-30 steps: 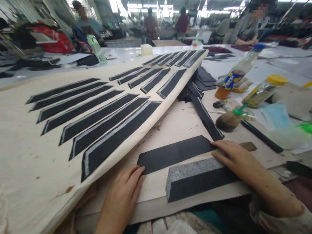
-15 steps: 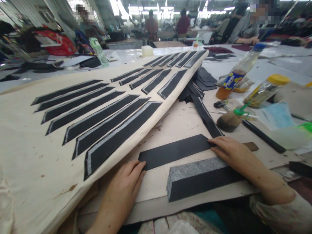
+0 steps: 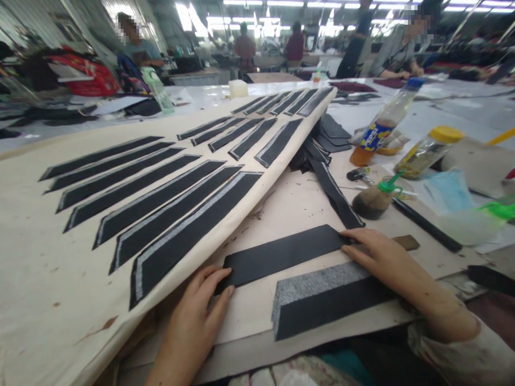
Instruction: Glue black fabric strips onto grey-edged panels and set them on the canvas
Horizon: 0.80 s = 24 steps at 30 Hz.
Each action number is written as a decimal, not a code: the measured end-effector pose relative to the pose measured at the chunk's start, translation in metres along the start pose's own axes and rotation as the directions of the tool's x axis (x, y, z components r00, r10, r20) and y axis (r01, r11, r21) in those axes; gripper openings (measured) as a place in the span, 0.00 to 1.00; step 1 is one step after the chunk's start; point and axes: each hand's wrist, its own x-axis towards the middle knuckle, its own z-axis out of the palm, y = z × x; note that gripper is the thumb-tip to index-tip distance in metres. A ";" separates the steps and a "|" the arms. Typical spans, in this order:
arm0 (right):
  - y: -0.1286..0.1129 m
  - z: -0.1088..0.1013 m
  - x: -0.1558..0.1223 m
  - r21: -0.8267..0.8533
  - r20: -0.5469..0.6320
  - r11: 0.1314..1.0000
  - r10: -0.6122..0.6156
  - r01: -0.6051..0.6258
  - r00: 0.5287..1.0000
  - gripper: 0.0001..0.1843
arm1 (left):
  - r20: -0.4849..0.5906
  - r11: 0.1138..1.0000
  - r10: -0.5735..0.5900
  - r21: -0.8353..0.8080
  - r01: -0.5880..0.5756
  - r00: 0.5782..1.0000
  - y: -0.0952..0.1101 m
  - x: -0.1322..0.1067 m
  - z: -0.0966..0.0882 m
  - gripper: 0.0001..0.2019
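Observation:
A single black strip [image 3: 281,254] lies flat on the pale work board [image 3: 298,201] in front of me. My left hand [image 3: 199,308] pinches the strip's near left end, thumb on top and fingers partly under it. My right hand [image 3: 380,256] presses its fingertips on the strip's right end, its palm resting on a stack of black strips with a grey edge [image 3: 322,297] just nearer to me. To the left a large cream cloth board [image 3: 48,279] carries several black strips with grey edges [image 3: 177,236] laid in slanted rows.
A loose pile of black strips [image 3: 325,155] lies behind the work board. To the right stand a blue-capped bottle [image 3: 382,126], a yellow-lidded jar [image 3: 428,150], a green-nozzled glue bottle [image 3: 378,195] and a black rod [image 3: 426,225]. Other people sit at far tables.
My left hand has shifted from resting beside the strip's left end to gripping it, fingers slipping under the edge. My right hand has barely moved.

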 end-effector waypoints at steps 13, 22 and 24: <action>0.043 -0.057 -0.005 0.046 -0.302 0.904 0.417 -0.424 0.857 0.24 | -0.053 0.963 0.268 0.037 -0.266 0.962 0.022 0.011 -0.004 0.13; 0.090 -0.023 0.042 0.251 -0.069 0.912 0.352 -0.325 0.934 0.36 | -0.019 0.959 0.273 -0.068 -0.274 0.962 0.032 0.022 0.027 0.13; 0.088 -0.016 0.047 0.254 -0.092 0.891 0.408 -0.375 0.908 0.37 | -0.014 0.962 0.260 -0.080 -0.260 0.966 0.031 0.022 0.027 0.13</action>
